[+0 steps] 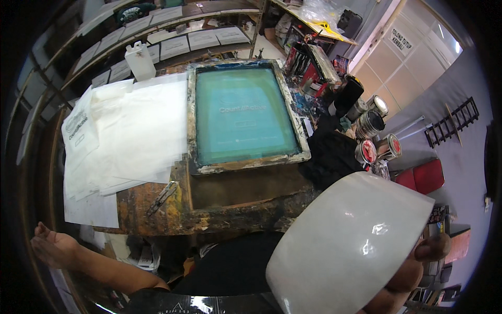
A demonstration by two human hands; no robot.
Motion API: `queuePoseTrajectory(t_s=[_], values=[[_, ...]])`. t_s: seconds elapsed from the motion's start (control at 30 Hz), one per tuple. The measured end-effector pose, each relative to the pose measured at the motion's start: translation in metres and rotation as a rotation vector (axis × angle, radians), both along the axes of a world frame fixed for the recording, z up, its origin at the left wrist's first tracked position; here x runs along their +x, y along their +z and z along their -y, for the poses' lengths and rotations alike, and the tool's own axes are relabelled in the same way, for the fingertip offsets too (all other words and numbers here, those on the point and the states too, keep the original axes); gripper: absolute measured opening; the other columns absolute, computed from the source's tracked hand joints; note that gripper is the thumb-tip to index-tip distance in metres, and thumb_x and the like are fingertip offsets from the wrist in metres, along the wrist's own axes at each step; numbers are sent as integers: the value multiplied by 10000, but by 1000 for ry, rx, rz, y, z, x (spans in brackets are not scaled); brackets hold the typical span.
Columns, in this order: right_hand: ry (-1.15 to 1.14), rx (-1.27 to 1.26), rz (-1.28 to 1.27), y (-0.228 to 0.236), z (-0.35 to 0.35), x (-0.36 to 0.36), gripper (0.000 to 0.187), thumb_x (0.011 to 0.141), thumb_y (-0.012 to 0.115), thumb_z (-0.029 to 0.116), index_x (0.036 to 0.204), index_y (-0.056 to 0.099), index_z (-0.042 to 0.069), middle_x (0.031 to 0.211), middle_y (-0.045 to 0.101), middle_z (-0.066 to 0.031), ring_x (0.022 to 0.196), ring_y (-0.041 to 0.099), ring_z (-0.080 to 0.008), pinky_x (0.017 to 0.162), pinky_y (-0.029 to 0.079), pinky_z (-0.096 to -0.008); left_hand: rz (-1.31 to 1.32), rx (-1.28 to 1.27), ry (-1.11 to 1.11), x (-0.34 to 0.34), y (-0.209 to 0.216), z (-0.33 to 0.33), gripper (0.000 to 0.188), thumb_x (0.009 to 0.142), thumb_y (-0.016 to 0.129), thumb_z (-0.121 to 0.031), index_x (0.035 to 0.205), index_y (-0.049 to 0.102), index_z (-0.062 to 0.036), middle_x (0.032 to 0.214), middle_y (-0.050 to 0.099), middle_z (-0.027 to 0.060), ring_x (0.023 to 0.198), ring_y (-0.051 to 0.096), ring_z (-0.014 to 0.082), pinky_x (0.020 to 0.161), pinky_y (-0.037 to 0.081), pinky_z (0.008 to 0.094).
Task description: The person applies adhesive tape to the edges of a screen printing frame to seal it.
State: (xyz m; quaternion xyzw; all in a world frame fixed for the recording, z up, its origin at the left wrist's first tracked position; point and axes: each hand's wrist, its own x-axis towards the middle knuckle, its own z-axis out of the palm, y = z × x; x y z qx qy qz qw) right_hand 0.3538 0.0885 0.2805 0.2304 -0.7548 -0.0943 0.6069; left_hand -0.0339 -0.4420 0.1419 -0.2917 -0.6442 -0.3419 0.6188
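Gripping a wide roll of translucent tape (350,240), the right hand (408,277) shows me only its fingers along the right-hand rim; the palm is hidden from my remote view. The roll lies up and left of those fingers, its axis seeming to slant toward the wood-framed printing screen (246,123) on the paint-stained worktop (133,206). I see the left hand (55,248) empty, fingers loosely curled, well apart from the roll, nearer the translucent white sheets (141,136).

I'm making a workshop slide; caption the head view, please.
Right hand holding a wide pale roll near a stained worktable bearing a framed teal screen and white sheets.
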Motion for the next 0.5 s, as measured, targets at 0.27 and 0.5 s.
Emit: queuePoseTrajectory(t_s=[0.27,0.5], values=[[-238,-335,505,-92,-52,-20,276,657,848,260,734,613,136,661,593,7,664,568,-210,931,367,-499,-92,-45,141,16,9,-19,152,1043,603,-118,1121,639,7,1027,724,98,1048,683,210,952,588,349],[-513,-516,889,-263,-93,16,340,690,882,215,919,660,96,896,641,-28,917,586,-249,942,390,-488,281,522,-657,11,-13,-13,250,1080,541,-230,1140,651,-13,1114,716,102,1110,657,216,1076,514,394]])
